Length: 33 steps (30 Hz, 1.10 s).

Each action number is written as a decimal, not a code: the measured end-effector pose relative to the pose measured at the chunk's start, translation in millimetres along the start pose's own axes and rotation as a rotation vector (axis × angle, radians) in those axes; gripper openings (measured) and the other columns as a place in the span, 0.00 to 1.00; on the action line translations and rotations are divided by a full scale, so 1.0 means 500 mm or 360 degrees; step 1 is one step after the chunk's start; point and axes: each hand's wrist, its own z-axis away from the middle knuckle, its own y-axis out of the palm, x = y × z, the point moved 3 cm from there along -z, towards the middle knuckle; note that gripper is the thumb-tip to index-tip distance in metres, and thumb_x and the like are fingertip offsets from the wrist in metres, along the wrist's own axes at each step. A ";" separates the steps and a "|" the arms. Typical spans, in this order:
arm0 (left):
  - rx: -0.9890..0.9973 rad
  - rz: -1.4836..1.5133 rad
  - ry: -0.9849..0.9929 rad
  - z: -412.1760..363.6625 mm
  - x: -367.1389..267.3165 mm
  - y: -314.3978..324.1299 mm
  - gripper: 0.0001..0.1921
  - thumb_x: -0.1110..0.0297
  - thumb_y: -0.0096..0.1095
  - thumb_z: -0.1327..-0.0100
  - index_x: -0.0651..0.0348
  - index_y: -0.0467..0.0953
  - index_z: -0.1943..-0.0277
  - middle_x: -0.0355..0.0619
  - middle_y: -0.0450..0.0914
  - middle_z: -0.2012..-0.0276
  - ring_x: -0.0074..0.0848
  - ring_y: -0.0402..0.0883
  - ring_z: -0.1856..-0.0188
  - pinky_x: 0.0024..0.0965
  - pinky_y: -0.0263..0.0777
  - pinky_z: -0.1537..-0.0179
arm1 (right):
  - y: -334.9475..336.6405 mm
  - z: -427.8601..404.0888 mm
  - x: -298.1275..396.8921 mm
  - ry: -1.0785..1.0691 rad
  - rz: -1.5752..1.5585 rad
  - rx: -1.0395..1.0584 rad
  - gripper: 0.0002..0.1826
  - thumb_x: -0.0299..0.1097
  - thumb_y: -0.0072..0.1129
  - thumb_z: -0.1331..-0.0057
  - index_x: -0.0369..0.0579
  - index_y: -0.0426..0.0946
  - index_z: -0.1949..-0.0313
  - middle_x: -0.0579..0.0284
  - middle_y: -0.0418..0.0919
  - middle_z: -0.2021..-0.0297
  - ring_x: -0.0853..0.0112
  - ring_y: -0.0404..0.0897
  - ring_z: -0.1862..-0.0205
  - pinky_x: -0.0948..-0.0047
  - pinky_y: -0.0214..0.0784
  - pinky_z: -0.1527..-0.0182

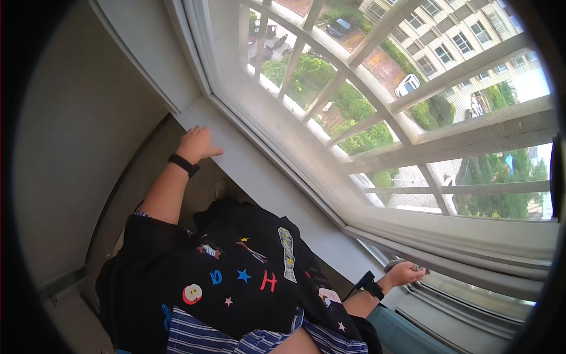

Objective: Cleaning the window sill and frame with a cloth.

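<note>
My left hand (199,144) rests on the edge of a pale windowsill (269,186), fingers spread, near the wall corner. At the lower right my right hand (404,273) is closed on a grey cloth (393,264), part of which sticks out past the fingers beside the window frame's sliding track (460,305). A dark band is on each wrist, the right one with a small black device. The window (309,132) with its mesh screen lies above and to the right of both hands.
Outside the glass stand pale bars (384,110), with greenery, cars and a building beyond. A grey wall (88,132) curves at the left. My black printed garment (243,274) fills the bottom middle. A blue-green surface (404,329) lies below the right hand.
</note>
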 end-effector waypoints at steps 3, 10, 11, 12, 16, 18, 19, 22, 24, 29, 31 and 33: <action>0.0126 -0.0119 0.0162 -0.055 0.018 0.032 0.47 0.33 0.79 0.56 0.67 0.77 0.45 0.60 0.78 0.43 0.49 0.77 0.39 0.46 0.73 0.38 | -0.019 0.154 -0.125 0.0390 0.0440 0.0543 0.23 0.32 0.51 0.33 0.32 0.74 0.43 0.33 0.78 0.47 0.44 0.77 0.43 0.52 0.66 0.38; 0.0332 -0.0302 0.0507 -0.110 0.010 0.035 0.49 0.24 0.74 0.59 0.69 0.81 0.52 0.58 0.85 0.53 0.47 0.86 0.50 0.44 0.80 0.47 | 0.137 0.568 0.121 -0.0137 0.0927 0.0850 0.24 0.32 0.52 0.34 0.37 0.76 0.40 0.43 0.74 0.36 0.44 0.67 0.32 0.45 0.53 0.26; 0.0355 -0.0343 0.0532 -0.110 0.015 0.037 0.49 0.24 0.74 0.59 0.69 0.81 0.52 0.58 0.85 0.53 0.47 0.86 0.50 0.44 0.80 0.47 | 0.165 0.591 0.193 -0.0133 0.0725 0.0938 0.24 0.32 0.52 0.34 0.36 0.75 0.40 0.41 0.74 0.36 0.44 0.68 0.32 0.44 0.50 0.25; 0.0382 -0.0338 0.0546 -0.118 0.016 0.039 0.49 0.23 0.73 0.59 0.68 0.81 0.53 0.57 0.86 0.55 0.47 0.86 0.52 0.44 0.81 0.49 | 0.195 0.622 0.237 -0.0298 0.0739 0.0988 0.24 0.32 0.53 0.35 0.36 0.75 0.41 0.40 0.73 0.37 0.44 0.68 0.33 0.44 0.52 0.26; 0.0325 -0.0371 0.0642 -0.120 0.031 0.038 0.45 0.24 0.71 0.55 0.66 0.82 0.56 0.56 0.87 0.59 0.46 0.87 0.55 0.44 0.82 0.52 | 0.265 0.728 0.436 -0.0515 0.0544 0.1199 0.26 0.32 0.59 0.41 0.38 0.77 0.42 0.44 0.74 0.37 0.40 0.69 0.36 0.46 0.61 0.31; 0.0304 -0.0381 0.0651 -0.123 0.046 0.038 0.44 0.25 0.70 0.53 0.66 0.82 0.55 0.56 0.87 0.59 0.46 0.87 0.54 0.44 0.81 0.51 | 0.285 0.765 0.501 -0.0646 0.0446 0.1217 0.26 0.32 0.60 0.42 0.39 0.77 0.43 0.45 0.75 0.37 0.40 0.70 0.36 0.47 0.63 0.32; 0.0252 -0.0360 0.0759 -0.120 0.056 0.040 0.44 0.26 0.70 0.52 0.66 0.81 0.54 0.57 0.86 0.57 0.46 0.86 0.52 0.45 0.80 0.49 | 0.293 0.781 0.537 -0.0760 0.0321 0.1341 0.27 0.32 0.61 0.43 0.40 0.77 0.43 0.47 0.75 0.38 0.40 0.70 0.36 0.49 0.65 0.33; 0.0187 -0.0351 0.0920 -0.113 0.091 0.047 0.43 0.28 0.71 0.51 0.67 0.78 0.50 0.60 0.83 0.52 0.48 0.83 0.47 0.47 0.77 0.43 | 0.328 0.826 0.612 -0.1028 -0.0007 0.1561 0.27 0.32 0.63 0.44 0.43 0.78 0.42 0.50 0.76 0.37 0.42 0.71 0.36 0.51 0.66 0.33; 0.0170 -0.0376 0.0981 -0.115 0.107 0.055 0.44 0.30 0.71 0.50 0.67 0.76 0.48 0.61 0.81 0.50 0.50 0.81 0.45 0.48 0.75 0.41 | 0.347 0.851 0.657 -0.1300 -0.0219 0.1708 0.28 0.33 0.65 0.46 0.47 0.79 0.43 0.52 0.77 0.38 0.44 0.71 0.36 0.52 0.66 0.33; 0.0248 -0.0305 0.0992 -0.097 0.109 0.057 0.44 0.39 0.80 0.53 0.68 0.72 0.44 0.63 0.79 0.46 0.55 0.78 0.41 0.49 0.74 0.40 | 0.400 0.869 0.724 -0.1591 -0.0540 0.1861 0.26 0.34 0.66 0.47 0.47 0.78 0.47 0.54 0.77 0.41 0.47 0.71 0.36 0.54 0.67 0.33; 0.0250 -0.0372 0.0927 -0.092 0.099 0.062 0.45 0.40 0.81 0.54 0.67 0.71 0.44 0.63 0.78 0.46 0.55 0.78 0.42 0.49 0.74 0.40 | 0.406 0.863 0.732 -0.1693 -0.0633 0.1865 0.24 0.33 0.67 0.47 0.47 0.78 0.49 0.55 0.78 0.43 0.49 0.72 0.38 0.55 0.68 0.35; 0.0266 -0.0432 0.0883 -0.095 0.093 0.073 0.45 0.41 0.82 0.55 0.66 0.70 0.43 0.64 0.78 0.46 0.55 0.79 0.43 0.49 0.74 0.40 | 0.392 0.853 0.722 -0.1665 -0.0639 0.1848 0.24 0.32 0.65 0.47 0.48 0.78 0.48 0.55 0.78 0.44 0.50 0.73 0.39 0.54 0.68 0.36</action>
